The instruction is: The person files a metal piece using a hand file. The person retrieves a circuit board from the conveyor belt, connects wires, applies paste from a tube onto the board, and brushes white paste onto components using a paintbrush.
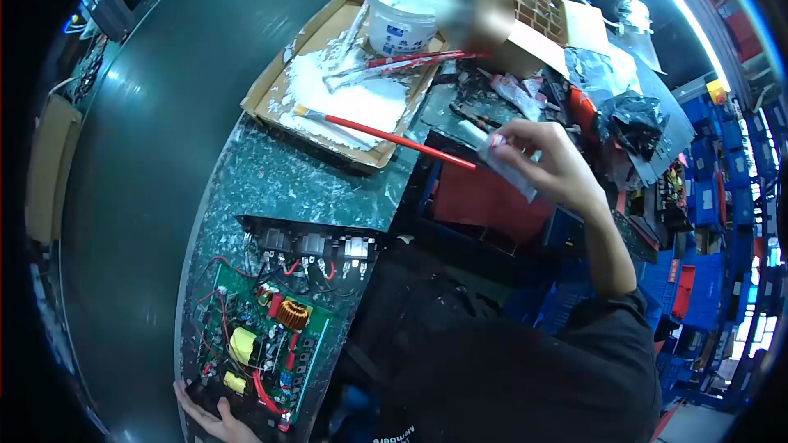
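Note:
My right hand point(550, 164) is raised over the right side of the bench, thumb and fingers pinching a small clear plastic bag point(515, 178) with a red mark at its top. What is inside the bag cannot be made out. At the bottom left, my left hand point(215, 422) has its thumb and fingers spread at the lower dark end of a green circuit board point(316, 312). The board carries a copper coil point(293, 314), yellow-wrapped transformers point(242, 345) and red wires. A black panel with sockets point(312, 244) stands at its upper end.
A cardboard tray point(261, 98) of white paste holds a white bucket point(402, 33). A red-handled brush point(394, 138) lies across its edge. Behind are a divided carton point(542, 12) and a black plastic bag point(636, 125). Blue bins point(704, 262) line the right; a green surface point(131, 221) runs along the left.

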`<state>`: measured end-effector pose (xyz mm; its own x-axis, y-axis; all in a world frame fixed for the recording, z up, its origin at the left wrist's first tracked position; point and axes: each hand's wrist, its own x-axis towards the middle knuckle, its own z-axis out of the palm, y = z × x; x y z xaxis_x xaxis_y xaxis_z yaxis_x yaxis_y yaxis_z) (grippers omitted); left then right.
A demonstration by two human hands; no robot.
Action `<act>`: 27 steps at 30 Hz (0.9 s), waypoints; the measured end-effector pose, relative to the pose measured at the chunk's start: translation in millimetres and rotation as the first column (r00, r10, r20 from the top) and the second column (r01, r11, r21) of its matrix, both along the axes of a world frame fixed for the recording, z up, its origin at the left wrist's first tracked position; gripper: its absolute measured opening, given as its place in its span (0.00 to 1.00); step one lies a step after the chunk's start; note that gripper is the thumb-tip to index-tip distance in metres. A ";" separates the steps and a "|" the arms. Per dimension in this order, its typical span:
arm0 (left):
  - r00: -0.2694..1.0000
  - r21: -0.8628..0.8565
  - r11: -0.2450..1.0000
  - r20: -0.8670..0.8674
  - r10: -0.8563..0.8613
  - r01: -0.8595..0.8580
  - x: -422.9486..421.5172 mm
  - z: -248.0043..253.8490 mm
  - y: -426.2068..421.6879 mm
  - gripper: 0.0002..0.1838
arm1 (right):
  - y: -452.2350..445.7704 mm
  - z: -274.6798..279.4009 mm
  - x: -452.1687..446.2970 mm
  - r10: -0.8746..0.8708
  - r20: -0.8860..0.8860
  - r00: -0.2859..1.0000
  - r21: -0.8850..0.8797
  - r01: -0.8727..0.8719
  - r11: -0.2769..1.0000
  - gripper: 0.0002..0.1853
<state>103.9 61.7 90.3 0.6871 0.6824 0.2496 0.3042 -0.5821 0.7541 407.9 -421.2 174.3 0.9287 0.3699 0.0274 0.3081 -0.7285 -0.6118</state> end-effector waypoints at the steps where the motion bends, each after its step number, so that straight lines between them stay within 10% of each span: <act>1: 0.999 -0.043 0.998 -0.020 0.049 -0.050 -0.6 -0.7 0.6 0.39 | 9.3 -2.6 1.0 0.092 0.028 0.995 0.030 -0.093 0.995 0.10; 9: 0.999 0.001 1.000 -0.045 -0.014 0.014 -5.6 -5.7 6.5 0.37 | 159.8 -33.9 57.1 0.513 0.091 0.854 -0.044 -0.511 0.859 0.13; 17: 0.997 -0.114 0.990 0.003 0.082 -0.081 3.4 2.7 -8.0 0.29 | 211.8 -79.3 80.5 0.533 0.234 0.813 -0.320 -0.453 0.832 0.11; 19: 0.996 -0.042 0.996 -0.030 0.083 -0.084 3.2 2.8 -5.6 0.29 | 196.0 -56.3 56.2 0.545 0.400 0.737 -0.160 -0.529 0.833 0.12; 27: 0.986 -0.167 0.982 0.126 0.111 -0.090 4.1 -1.8 -3.3 0.27 | 160.8 -35.4 -16.2 0.540 0.061 0.840 -0.105 -0.532 0.840 0.26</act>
